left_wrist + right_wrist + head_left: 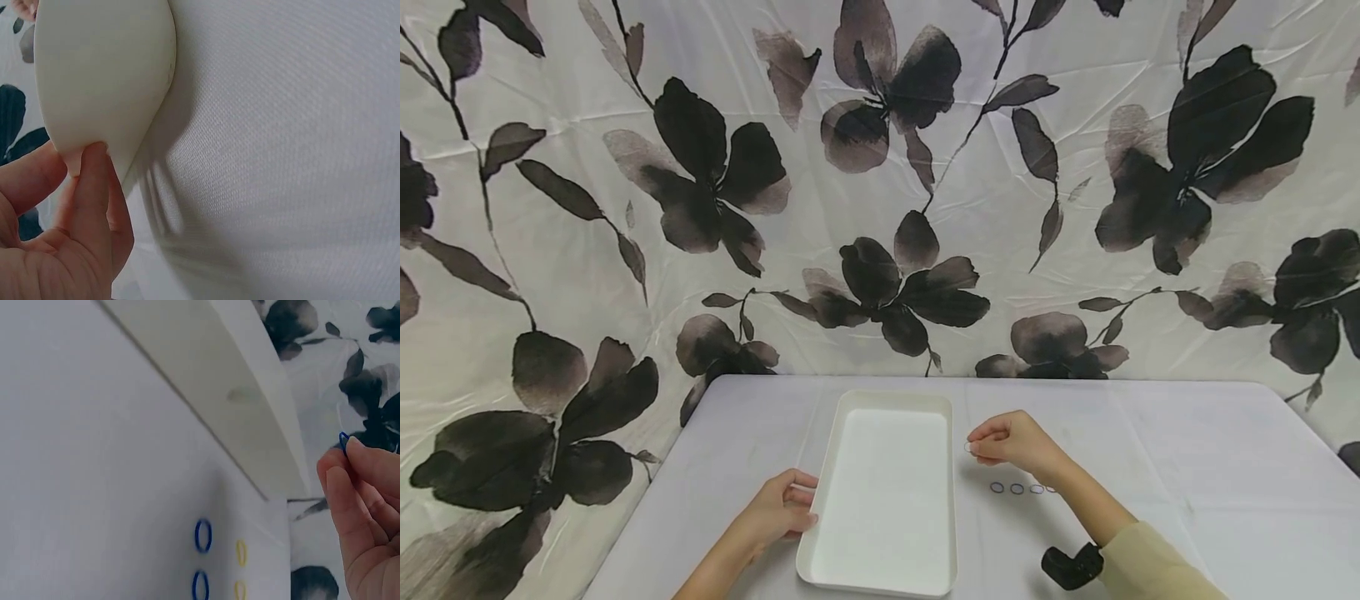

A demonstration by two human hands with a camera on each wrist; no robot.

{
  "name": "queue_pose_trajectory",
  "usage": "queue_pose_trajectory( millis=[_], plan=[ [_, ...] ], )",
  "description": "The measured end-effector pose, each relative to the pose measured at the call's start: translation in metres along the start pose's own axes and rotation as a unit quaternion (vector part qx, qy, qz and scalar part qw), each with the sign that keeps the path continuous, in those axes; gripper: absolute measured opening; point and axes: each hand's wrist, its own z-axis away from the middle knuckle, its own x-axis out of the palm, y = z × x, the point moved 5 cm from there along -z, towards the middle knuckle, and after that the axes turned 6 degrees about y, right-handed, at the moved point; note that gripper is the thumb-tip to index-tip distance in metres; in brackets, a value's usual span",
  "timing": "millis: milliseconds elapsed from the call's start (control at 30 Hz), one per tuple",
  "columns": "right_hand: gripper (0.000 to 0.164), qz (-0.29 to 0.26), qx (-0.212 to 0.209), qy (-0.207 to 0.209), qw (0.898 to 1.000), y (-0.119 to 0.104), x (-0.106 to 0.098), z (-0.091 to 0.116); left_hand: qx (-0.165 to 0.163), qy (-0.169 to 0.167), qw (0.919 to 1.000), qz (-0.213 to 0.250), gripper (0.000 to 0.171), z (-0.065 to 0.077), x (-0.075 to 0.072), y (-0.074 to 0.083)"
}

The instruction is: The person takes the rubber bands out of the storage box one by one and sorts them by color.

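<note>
A white rectangular tray (951, 500) lies on the table. My left hand (775, 507) holds its left edge; in the left wrist view, thumb and fingers pinch the rim of the tray (103, 75). Beyond the tray's right side, above the table, my right hand (1018, 444) pinches a small, thin blue ring (343, 442) between thumb and fingertips. Several more blue rings (196, 536) lie in a row on the table, partly covered by my right forearm in the head view. Yellow rings (238, 552) lie beside them in the right wrist view.
A white cloth (1225, 467) covers the table. Behind it hangs a white curtain (820, 208) printed with dark flowers. A black device (1071, 567) sits at my right wrist by the sleeve (1153, 567).
</note>
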Motion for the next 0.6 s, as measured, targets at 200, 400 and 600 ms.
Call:
queue_pose_trajectory(
  millis=[200,400,600],
  plan=[
    [0.024,-0.005,0.006,0.012,1.000,0.009,-0.018,0.008,-0.001,0.000,1.0000,-0.001,0.048,0.000,-0.001,-0.002],
    [0.024,-0.010,0.021,0.022,0.999,0.017,-0.031,0.014,0.003,-0.010,0.9999,0.007,0.048,0.001,0.001,0.000],
    [0.025,-0.002,0.031,0.030,0.999,0.024,-0.042,0.022,0.001,-0.010,0.9999,0.012,0.049,0.001,0.000,0.001]
  ],
)
